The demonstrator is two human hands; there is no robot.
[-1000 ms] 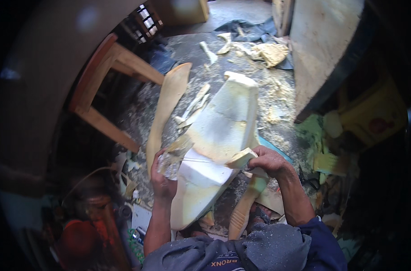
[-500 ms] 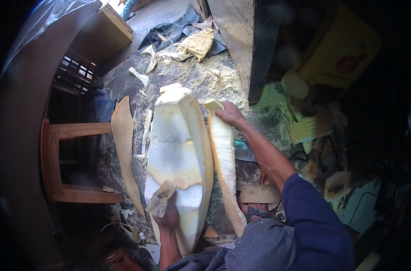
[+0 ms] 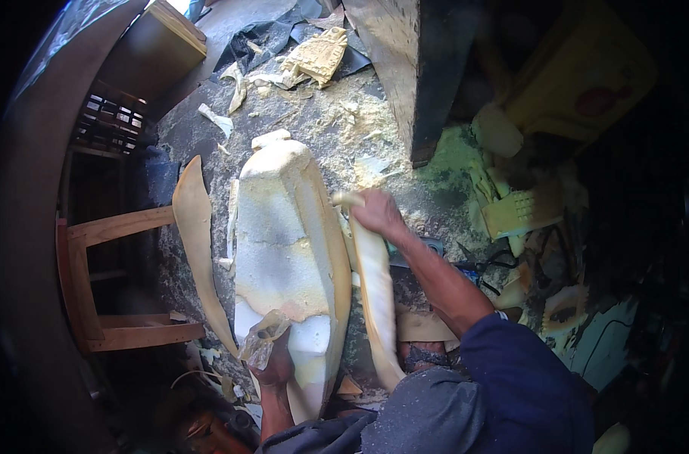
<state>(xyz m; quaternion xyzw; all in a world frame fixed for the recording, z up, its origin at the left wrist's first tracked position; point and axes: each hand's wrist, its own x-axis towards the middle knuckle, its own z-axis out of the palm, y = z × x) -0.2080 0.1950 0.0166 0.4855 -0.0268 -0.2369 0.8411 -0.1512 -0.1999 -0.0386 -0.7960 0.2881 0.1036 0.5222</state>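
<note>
A long foam seat block [image 3: 278,268], white and yellowish, lies lengthwise before me, its narrow end far away. Over its near left part, my left hand [image 3: 275,365] is closed on a crumpled clear plastic bag [image 3: 263,339]. To the right of the block, my right hand [image 3: 378,213] grips the far end of a long cream foam strip [image 3: 377,299]. The strip is blurred by motion and runs toward me, its near end by my dark clothing. A thin tan foam piece [image 3: 193,216] with a pointed end lies left of the block.
A wooden frame [image 3: 136,337] stands at the left. Foam scraps [image 3: 318,57] and dust litter the far floor. A wooden panel [image 3: 394,68] rises at the far right, near a yellow plastic container [image 3: 579,83]. More foam offcuts [image 3: 522,212] and a dark cable lie on the right.
My right hand has come nearer with the strip's far end, which is now partly covered by the hand. My left hand still holds the bag. The whole view has shifted slightly.
</note>
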